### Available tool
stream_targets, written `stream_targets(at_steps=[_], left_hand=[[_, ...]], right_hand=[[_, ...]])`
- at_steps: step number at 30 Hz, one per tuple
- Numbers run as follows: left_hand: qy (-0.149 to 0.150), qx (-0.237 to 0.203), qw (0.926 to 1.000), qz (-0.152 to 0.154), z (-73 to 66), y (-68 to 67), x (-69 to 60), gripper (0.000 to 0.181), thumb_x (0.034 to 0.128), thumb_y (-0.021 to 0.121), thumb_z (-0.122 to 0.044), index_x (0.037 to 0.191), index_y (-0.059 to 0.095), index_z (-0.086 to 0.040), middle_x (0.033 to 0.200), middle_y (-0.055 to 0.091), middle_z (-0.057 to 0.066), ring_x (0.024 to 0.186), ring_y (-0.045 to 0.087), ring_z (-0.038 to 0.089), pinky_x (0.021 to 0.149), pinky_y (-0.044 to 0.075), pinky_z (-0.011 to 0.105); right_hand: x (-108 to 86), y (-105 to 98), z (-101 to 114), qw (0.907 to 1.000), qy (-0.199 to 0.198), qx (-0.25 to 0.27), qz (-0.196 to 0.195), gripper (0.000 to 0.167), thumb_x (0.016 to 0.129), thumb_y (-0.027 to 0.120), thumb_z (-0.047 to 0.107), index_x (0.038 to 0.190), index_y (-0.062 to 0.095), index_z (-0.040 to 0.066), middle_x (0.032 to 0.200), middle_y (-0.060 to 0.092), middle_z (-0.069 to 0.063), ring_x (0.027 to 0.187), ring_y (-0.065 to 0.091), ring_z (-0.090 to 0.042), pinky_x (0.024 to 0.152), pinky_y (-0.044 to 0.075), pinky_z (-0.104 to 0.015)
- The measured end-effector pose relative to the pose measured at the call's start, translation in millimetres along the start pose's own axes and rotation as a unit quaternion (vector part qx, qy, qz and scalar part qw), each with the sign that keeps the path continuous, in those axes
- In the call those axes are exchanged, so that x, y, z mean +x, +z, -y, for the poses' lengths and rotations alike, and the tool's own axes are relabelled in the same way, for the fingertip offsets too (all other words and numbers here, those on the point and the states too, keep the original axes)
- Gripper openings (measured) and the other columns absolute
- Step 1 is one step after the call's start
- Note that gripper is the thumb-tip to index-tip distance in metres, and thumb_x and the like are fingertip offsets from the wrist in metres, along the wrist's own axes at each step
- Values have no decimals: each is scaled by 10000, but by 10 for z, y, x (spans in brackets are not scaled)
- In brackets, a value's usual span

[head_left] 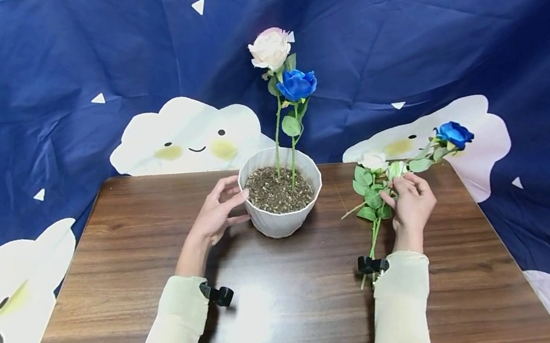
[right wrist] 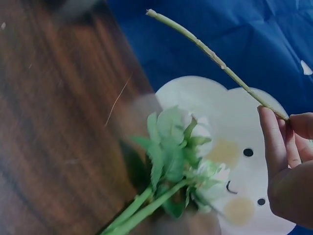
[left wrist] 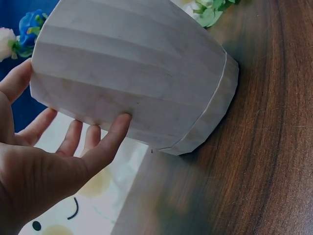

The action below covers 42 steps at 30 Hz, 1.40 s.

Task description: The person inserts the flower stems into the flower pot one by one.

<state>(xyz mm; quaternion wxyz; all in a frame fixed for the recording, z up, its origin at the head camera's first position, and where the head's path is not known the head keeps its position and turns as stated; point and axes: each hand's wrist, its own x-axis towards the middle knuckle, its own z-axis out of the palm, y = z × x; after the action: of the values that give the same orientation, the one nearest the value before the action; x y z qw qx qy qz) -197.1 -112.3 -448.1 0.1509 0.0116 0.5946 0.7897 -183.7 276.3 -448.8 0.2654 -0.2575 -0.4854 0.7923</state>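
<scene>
Right of the flowerpot (head_left: 279,224), pinching a blue rose (head_left: 454,135) in the right hand (head_left: 411,203), with its stem (right wrist: 222,64) toward the flowerpot. Touching it with the spread left hand (head_left: 216,211).

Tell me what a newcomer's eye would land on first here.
Most likely the pinkish-white rose and the blue rose standing in the white pot, near the table's far edge before dark blue cloth. Next, perhaps, the second blue rose at the right, its stem pinched by the fingers of the right hand, beside white flowers. The left hand touches the pot's left side.
</scene>
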Motion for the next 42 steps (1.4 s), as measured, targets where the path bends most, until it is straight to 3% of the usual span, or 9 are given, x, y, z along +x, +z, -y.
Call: stream_targets(at_steps=[8, 25, 42], left_hand=[[13, -23, 10000, -8, 4, 2, 6, 538, 973, 670, -121, 1457, 440, -90, 1364, 408, 180, 1193, 529, 319, 949, 564, 564], [8, 0, 10000, -4, -1, 8, -17, 555, 977, 665, -126, 1475, 423, -78, 1374, 392, 188, 1217, 513, 334, 944, 568, 563], [-16, -2, 10000, -30, 0, 14, -8, 555, 976, 664, -122, 1474, 423, -79, 1381, 382, 191, 1200, 517, 322, 941, 570, 561]], right_hand=[[-29, 176, 132, 9991, -231, 226, 259, 262, 911, 675, -91, 1158, 590, -73, 882, 621, -96, 840, 635, -174, 566, 632, -283], [-172, 543, 340, 9939, -559, 675, 666, 197, 866, 724, -110, 1017, 635, -20, 800, 656, -111, 752, 676, -193, 532, 628, -302], [-338, 893, 530, 9850, -1035, 762, 1149, 191, 870, 726, -105, 1006, 652, 7, 782, 678, -81, 726, 685, -197, 508, 623, -302]])
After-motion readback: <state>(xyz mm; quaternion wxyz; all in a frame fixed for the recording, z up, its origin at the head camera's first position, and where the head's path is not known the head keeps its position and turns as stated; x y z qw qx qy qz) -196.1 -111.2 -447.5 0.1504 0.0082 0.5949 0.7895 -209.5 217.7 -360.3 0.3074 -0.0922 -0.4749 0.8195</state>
